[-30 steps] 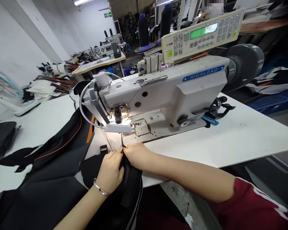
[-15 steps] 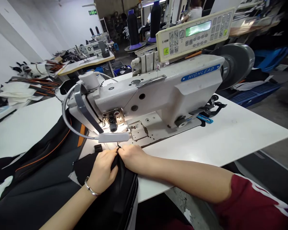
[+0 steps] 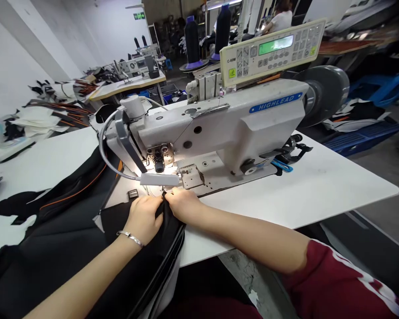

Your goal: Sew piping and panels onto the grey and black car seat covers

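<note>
A large piece of black material (image 3: 76, 248) with an orange trim line lies over the left of the table and hangs off its front edge. My left hand (image 3: 144, 217), a silver bangle at its wrist, is closed on the edge of this material. Right beside it, my right hand (image 3: 185, 204) pinches the same edge from the other side, resting on the white tabletop. Both sets of fingertips meet just in front of the sewing machine's (image 3: 219, 128) needle area, partly hidden by the small lamp (image 3: 159, 179) above them.
A control panel (image 3: 272, 52) and black thread cones (image 3: 193, 44) stand behind the machine. Blue-handled snips (image 3: 282, 166) lie near its base. Stacked cut pieces (image 3: 43, 119) lie at left. Another person (image 3: 279, 21) sits in the back, beyond the panel.
The camera view has shifted slightly. Both hands keep their hold on the black material close to the needle area, and the edge between them stays in nearly the same place.
</note>
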The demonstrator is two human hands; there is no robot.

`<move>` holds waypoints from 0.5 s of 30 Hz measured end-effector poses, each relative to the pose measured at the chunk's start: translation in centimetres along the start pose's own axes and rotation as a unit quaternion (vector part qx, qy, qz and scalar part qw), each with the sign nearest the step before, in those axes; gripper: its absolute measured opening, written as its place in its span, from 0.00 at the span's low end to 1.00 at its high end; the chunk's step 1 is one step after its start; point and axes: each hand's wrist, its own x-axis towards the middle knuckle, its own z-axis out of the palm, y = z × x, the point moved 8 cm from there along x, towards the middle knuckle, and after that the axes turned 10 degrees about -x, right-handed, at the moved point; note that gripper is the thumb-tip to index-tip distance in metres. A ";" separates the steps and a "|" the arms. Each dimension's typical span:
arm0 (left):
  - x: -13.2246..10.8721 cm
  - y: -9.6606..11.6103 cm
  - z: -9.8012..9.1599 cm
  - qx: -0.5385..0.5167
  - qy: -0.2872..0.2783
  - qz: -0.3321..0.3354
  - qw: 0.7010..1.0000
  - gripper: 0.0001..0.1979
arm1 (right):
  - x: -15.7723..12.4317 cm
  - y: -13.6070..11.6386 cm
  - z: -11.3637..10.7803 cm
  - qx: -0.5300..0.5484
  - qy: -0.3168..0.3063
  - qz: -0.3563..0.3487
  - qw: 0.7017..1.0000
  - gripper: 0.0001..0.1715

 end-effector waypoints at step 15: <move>0.8 -0.4 -1.0 -0.103 -0.009 0.100 0.990 0.13 | 0.3 0.2 0.2 0.023 -0.007 0.027 0.999 0.13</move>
